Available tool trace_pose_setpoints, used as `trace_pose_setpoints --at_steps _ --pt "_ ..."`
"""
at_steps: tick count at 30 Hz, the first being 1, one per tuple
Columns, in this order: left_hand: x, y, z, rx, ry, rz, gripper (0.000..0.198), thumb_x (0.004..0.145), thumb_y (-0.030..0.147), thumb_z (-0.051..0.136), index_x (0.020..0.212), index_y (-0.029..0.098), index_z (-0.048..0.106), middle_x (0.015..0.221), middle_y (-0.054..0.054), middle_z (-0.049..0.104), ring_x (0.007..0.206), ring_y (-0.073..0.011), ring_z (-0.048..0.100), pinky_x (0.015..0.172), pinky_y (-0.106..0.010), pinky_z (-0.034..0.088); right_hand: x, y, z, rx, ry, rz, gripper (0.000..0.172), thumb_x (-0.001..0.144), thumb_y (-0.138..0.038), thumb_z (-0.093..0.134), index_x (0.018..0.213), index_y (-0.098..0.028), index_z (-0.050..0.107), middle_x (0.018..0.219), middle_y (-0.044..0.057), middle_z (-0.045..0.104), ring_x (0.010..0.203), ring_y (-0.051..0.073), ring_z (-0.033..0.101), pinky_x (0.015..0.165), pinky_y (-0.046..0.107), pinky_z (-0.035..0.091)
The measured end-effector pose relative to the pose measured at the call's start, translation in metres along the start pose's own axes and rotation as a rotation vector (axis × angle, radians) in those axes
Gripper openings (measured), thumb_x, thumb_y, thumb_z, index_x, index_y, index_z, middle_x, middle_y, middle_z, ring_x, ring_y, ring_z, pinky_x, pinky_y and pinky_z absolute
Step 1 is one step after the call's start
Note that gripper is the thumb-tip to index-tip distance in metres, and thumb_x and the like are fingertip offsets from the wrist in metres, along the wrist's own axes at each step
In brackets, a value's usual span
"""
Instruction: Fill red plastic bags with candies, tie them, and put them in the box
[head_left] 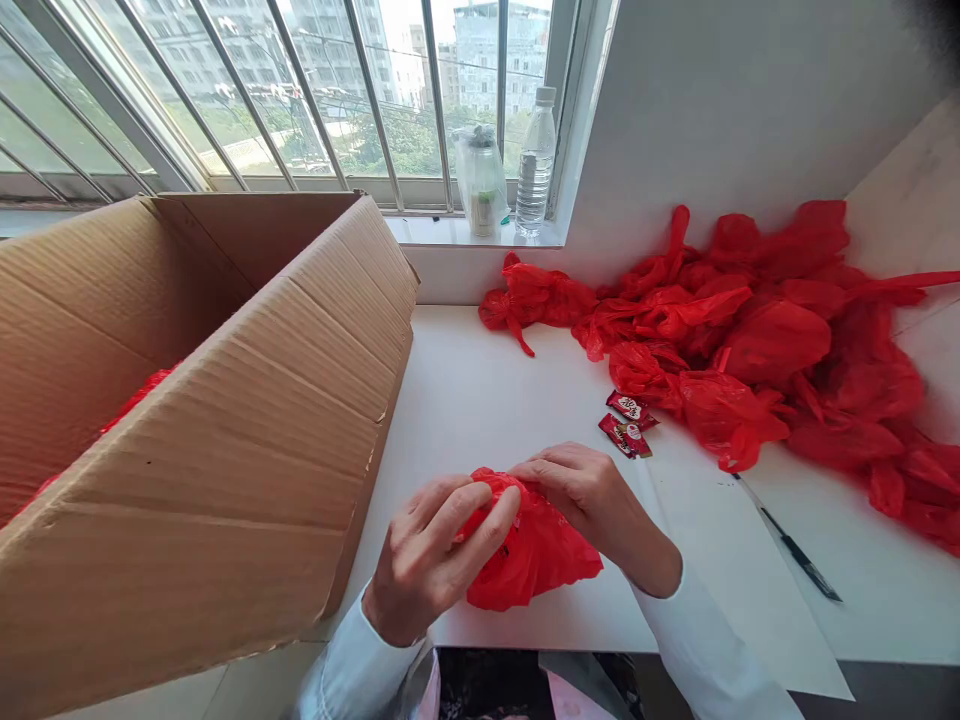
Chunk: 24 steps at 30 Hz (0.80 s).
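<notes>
A small red plastic bag (532, 555) lies on the white table (480, 390) right in front of me. My left hand (431, 555) pinches its top from the left, fingers curled closed on the plastic. My right hand (589, 495) grips the same top from the right, fingers bent over it. Two small red candy packets (628, 423) lie just beyond my right hand.
A large open cardboard box (225, 420) stands on the left with red bags inside. A heap of filled red bags (757, 340) covers the table's right and back. A black pen (801, 555) lies at right. A water bottle (535, 165) and a wrapped jar (482, 180) stand on the windowsill.
</notes>
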<state>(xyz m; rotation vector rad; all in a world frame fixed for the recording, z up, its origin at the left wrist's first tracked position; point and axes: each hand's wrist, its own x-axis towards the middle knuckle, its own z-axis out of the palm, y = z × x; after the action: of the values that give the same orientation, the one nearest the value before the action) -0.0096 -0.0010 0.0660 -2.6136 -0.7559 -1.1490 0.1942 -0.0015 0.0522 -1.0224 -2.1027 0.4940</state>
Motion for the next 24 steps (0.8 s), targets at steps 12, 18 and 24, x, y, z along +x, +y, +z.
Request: trace_pose_setpoints --at_steps 12,18,24 --pt "-0.062 0.013 -0.015 -0.114 -0.05 -0.394 0.025 0.087 0.007 0.057 0.105 0.021 0.067 0.075 0.002 0.062 0.062 -0.0063 0.058 0.059 -0.017 0.047 -0.048 0.071 -0.008 -0.451 0.076 -0.033 0.029 0.095 -0.012 0.042 0.105 -0.021 0.068 0.089 0.004 0.073 0.085 0.017 0.066 0.078 0.033 0.051" --pt "-0.074 0.014 -0.015 -0.105 -0.057 -0.496 0.014 0.088 0.014 0.057 0.093 0.021 0.068 0.065 0.004 0.058 0.054 -0.0056 0.055 0.056 -0.015 0.047 -0.056 0.085 -0.009 -0.47 0.073 0.021 0.03 0.095 -0.012 0.041 0.106 -0.02 0.068 0.096 0.006 0.073 0.09 0.018 0.067 0.08 0.035 0.052" --pt "-0.073 0.015 -0.009 -0.281 -0.006 -0.692 0.013 0.088 0.017 0.057 0.085 0.022 0.069 0.069 0.002 0.067 0.058 -0.0086 0.062 0.055 -0.017 0.052 -0.04 0.064 -0.027 -0.543 0.171 0.065 0.033 0.094 -0.016 0.043 0.116 -0.025 0.065 0.104 0.003 0.072 0.095 0.02 0.067 0.084 0.037 0.052"
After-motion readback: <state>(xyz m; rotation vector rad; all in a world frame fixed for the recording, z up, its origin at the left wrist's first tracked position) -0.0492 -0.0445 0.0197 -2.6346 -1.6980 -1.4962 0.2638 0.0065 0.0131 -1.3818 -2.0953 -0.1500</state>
